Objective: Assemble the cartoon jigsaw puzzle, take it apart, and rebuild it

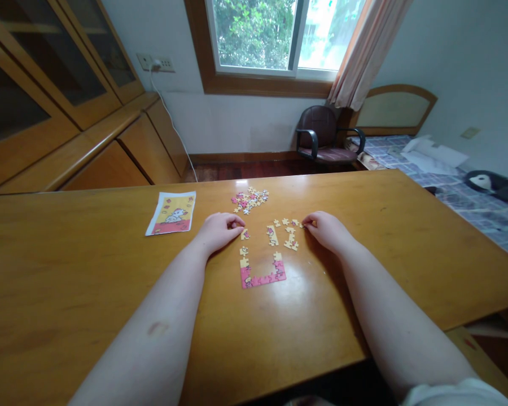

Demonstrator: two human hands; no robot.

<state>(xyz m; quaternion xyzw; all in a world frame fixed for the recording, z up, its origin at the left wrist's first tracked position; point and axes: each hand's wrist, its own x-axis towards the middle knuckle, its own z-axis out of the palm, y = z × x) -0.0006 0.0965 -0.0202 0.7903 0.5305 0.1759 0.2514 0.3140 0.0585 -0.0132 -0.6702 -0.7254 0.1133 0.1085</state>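
Note:
A partly joined jigsaw [260,274] with a pink lower edge and yellow sides lies on the wooden table [406,242]. My left hand [218,230] rests beside its upper left corner, fingers curled in a pinch on a small piece. My right hand [325,228] lies at the upper right, fingertips pinched on a yellow piece near several loose joined pieces [290,237]. A heap of unsorted pieces [249,199] sits farther back.
A printed reference picture [172,212] lies to the left of the heap. Wooden cabinets [68,101] line the left wall. Behind the table stand a dark armchair [324,135] under the window and a bed [461,186] at the right.

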